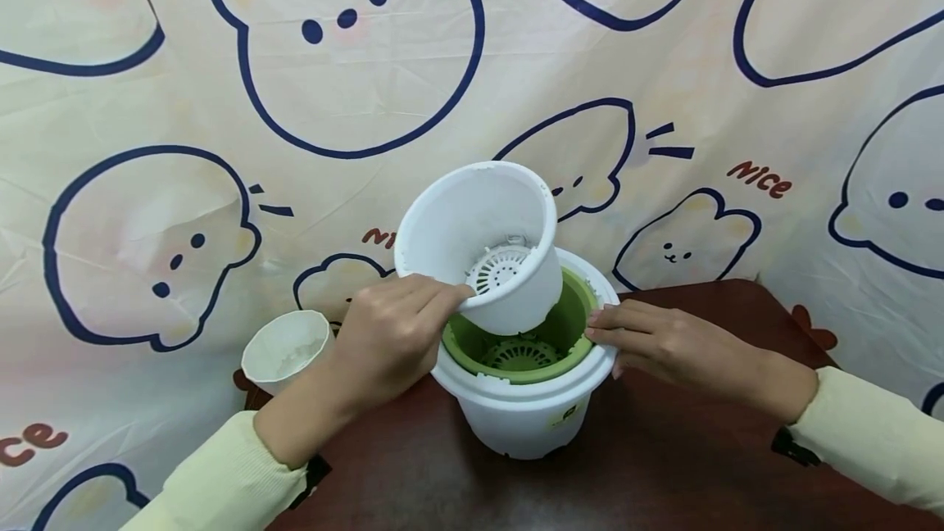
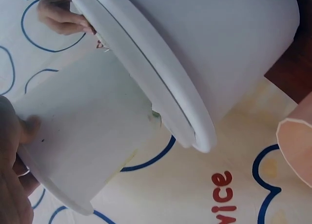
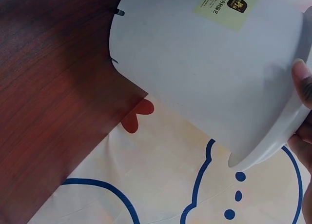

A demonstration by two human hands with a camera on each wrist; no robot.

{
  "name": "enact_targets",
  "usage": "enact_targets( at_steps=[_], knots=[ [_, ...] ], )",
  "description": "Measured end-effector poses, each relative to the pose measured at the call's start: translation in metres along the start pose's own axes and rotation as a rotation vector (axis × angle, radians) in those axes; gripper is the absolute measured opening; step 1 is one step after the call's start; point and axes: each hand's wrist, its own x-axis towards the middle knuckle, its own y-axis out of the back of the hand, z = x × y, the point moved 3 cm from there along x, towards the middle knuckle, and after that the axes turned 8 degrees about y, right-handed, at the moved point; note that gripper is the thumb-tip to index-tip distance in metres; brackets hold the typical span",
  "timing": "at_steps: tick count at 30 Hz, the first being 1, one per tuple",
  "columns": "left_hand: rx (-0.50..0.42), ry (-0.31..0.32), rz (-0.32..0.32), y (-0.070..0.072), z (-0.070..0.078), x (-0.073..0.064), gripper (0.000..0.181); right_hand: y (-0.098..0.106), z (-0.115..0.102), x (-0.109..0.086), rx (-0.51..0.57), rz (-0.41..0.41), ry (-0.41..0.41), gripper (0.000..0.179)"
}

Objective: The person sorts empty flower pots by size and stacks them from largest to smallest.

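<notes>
My left hand (image 1: pixel 394 334) pinches the near rim of a small white plant pot (image 1: pixel 472 203), thumb and fingers on its edge. That pot is tilted over a green plant pot (image 1: pixel 575 314), and its slotted bottom shows inside. The green pot, slotted at the bottom too, sits nested within a large white plant pot (image 1: pixel 509 424) standing on the table. On the right side, my right hand (image 1: pixel 664 342) grips the rim of the large white pot, with the thumb (image 3: pixel 301 77) below the rim on the outside. A yellow label (image 3: pixel 226 8) is stuck on its outer wall.
A white faceted pot or bowl (image 1: pixel 283 347) stands at the left, behind my left forearm. The dark red-brown table (image 1: pixel 686 449) reaches back to a cream cloth (image 1: pixel 354 105) printed with blue cartoon outlines.
</notes>
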Motion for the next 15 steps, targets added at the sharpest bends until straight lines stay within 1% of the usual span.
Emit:
enact_targets(
  at_steps=[3, 6, 10, 15],
  knots=[
    [0.041, -0.027, -0.023, -0.006, 0.002, 0.002, 0.017, 0.000, 0.000, 0.000, 0.010, -0.002, -0.010, 0.046],
    [0.080, -0.043, -0.068, -0.010, 0.004, 0.003, 0.020, 0.000, 0.000, 0.000, 0.023, -0.004, -0.017, 0.044],
    [0.103, -0.044, -0.121, -0.012, 0.005, 0.003, 0.017, 0.000, 0.000, 0.001, 0.038, 0.007, -0.014, 0.040],
    [0.111, -0.035, -0.154, -0.017, 0.006, 0.000, 0.014, -0.001, 0.000, 0.001, 0.033, 0.003, -0.023, 0.040]
  ],
)
